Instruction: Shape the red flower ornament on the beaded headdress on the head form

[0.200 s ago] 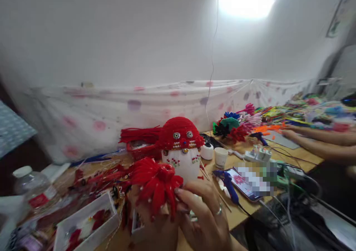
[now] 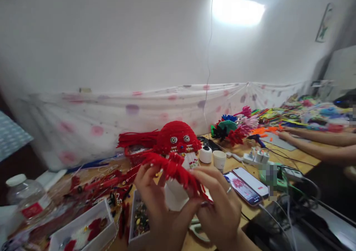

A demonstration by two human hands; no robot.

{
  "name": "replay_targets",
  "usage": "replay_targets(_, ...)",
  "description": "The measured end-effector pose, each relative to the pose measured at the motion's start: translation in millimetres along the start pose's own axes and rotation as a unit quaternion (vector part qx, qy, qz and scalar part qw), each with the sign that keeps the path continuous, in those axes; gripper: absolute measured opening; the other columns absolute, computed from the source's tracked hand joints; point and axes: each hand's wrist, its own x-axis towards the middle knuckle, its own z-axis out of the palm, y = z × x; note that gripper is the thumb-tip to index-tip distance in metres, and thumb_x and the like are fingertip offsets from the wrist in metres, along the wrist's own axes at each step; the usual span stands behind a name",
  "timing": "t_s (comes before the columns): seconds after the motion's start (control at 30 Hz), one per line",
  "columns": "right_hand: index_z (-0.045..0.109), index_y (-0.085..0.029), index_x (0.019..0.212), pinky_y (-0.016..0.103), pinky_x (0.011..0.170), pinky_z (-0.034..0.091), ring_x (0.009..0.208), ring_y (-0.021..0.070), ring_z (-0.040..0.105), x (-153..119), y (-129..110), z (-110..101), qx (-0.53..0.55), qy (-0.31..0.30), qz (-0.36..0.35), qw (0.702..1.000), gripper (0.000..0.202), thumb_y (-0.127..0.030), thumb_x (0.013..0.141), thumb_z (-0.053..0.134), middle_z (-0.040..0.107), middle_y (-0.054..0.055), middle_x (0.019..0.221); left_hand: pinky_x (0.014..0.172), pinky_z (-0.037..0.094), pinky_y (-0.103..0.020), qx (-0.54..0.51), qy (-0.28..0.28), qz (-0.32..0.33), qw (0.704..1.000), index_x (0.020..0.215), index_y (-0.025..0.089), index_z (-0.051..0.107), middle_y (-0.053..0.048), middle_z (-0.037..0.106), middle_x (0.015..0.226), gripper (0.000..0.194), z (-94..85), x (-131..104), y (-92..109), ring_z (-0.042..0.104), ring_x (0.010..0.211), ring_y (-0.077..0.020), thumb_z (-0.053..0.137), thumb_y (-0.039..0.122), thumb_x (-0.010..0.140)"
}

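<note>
A red flower of fuzzy chenille stems point(image 2: 178, 171) is held up between my two hands, seen nearly edge-on. My left hand point(image 2: 155, 195) is closed on its left side, thumb and fingers pinching it. On the flower's right side my right hand point(image 2: 219, 202), with a ring on one finger, grips the hanging petals. Right behind stands a red domed headpiece point(image 2: 178, 132) with silver round ornaments and rows of beads, on a white form that the flower and hands partly cover.
White boxes of ornaments point(image 2: 83, 232) and beads point(image 2: 140, 221) lie front left, near a plastic bottle point(image 2: 27, 195). Right are a paper cup point(image 2: 219, 159), phones point(image 2: 244, 186), a power strip point(image 2: 256, 156) and cables. A co-worker's arms point(image 2: 319, 143) reach over orange stems point(image 2: 267, 130).
The flower has tipped from facing me to nearly edge-on and risen a little. My left hand, mostly hidden behind it before, now shows at its left side. The view has shifted slightly.
</note>
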Motion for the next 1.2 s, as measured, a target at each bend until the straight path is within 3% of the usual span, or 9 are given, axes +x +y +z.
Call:
replay_targets(0.1,0.064,-0.021,0.098,0.025,0.071,0.053,0.08,0.0129,0.063,33,16,2,0.023,0.02,0.097,0.995,0.017,-0.011,0.084,0.062,0.067,0.001,0.088,0.092,0.057,-0.034,-0.006,-0.064,0.011,0.998,0.124,0.03,0.056,-0.008,0.035,0.136,0.053,5.5,34,7,0.052,0.12,-0.023,0.076,0.031,0.075)
replay_targets(0.17,0.065,-0.02,0.089,0.025,0.064,0.051,0.07,0.0118,0.062,59,31,5,0.079,0.015,0.188,0.979,0.007,-0.02,0.082,0.067,0.067,0.0,0.08,0.087,0.059,-0.031,-0.005,-0.108,-0.007,0.994,0.123,0.029,0.058,-0.008,0.039,0.135,0.044,7.4,63,9,0.055,0.118,-0.0215,0.07,0.026,0.08)
replay_targets(0.33,0.06,-0.017,0.069,0.024,0.057,0.049,0.061,0.0105,0.059,106,71,14,0.223,-0.05,0.334,0.915,0.018,-0.031,0.07,0.072,0.064,0.0,0.066,0.053,0.052,-0.02,0.009,-0.146,-0.121,0.982,0.119,0.023,0.057,-0.006,0.06,0.111,0.048,13.3,128,-8,0.062,0.087,-0.0154,0.07,0.043,0.078)
replay_targets(0.43,0.059,-0.017,0.068,0.024,0.054,0.05,0.057,0.0103,0.059,112,88,20,0.303,-0.083,0.423,0.85,0.023,-0.033,0.063,0.075,0.064,0.001,0.067,0.053,0.044,-0.02,0.042,-0.193,-0.172,0.965,0.102,0.016,0.065,-0.002,0.063,0.082,0.044,20.5,148,-24,0.056,0.069,-0.0113,0.067,0.052,0.076)
replay_targets(0.53,0.059,-0.017,0.068,0.023,0.053,0.05,0.059,0.0109,0.061,108,100,26,0.328,-0.097,0.472,0.813,0.028,-0.035,0.058,0.078,0.065,0.002,0.069,0.06,0.041,-0.022,0.046,-0.198,-0.18,0.962,0.087,0.015,0.067,0.003,0.058,0.065,0.036,28.8,155,-35,0.049,0.061,-0.0092,0.066,0.048,0.072)
replay_targets(0.7,0.06,-0.016,0.064,0.022,0.049,0.048,0.055,0.0113,0.06,101,116,34,0.314,-0.117,0.495,0.802,0.031,-0.039,0.055,0.078,0.063,0.002,0.066,0.059,0.037,-0.024,0.033,-0.204,-0.199,0.958,0.074,0.017,0.061,0.005,0.055,0.062,0.029,37.0,157,-50,0.046,0.058,-0.0098,0.062,0.046,0.071)
replay_targets(0.87,0.06,-0.016,0.062,0.02,0.045,0.041,0.049,0.0096,0.055,99,126,32,0.287,-0.133,0.508,0.801,0.031,-0.037,0.052,0.08,0.059,0.001,0.055,0.065,0.039,-0.026,0.03,-0.219,-0.218,0.951,0.073,0.018,0.061,0.003,0.058,0.065,0.032,37.2,155,-62,0.051,0.064,-0.013,0.058,0.05,0.075)
replay_targets(1.03,0.059,-0.017,0.062,0.021,0.05,0.041,0.052,0.0083,0.054,93,129,28,0.283,-0.146,0.488,0.813,0.03,-0.04,0.057,0.077,0.061,0.001,0.061,0.075,0.04,-0.027,0.018,-0.233,-0.224,0.946,0.077,0.018,0.064,0.0,0.064,0.076,0.033,35.0,150,-60,0.055,0.076,-0.0145,0.059,0.05,0.075)
replay_targets(1.2,0.06,-0.018,0.063,0.022,0.054,0.039,0.059,0.0093,0.053,82,135,28,0.284,-0.147,0.449,0.835,0.028,-0.041,0.061,0.076,0.06,0.0,0.063,0.068,0.039,-0.027,-0.002,-0.25,-0.233,0.94,0.072,0.019,0.058,0.002,0.06,0.07,0.029,32.0,143,-56,0.05,0.066,-0.0127,0.059,0.048,0.074)
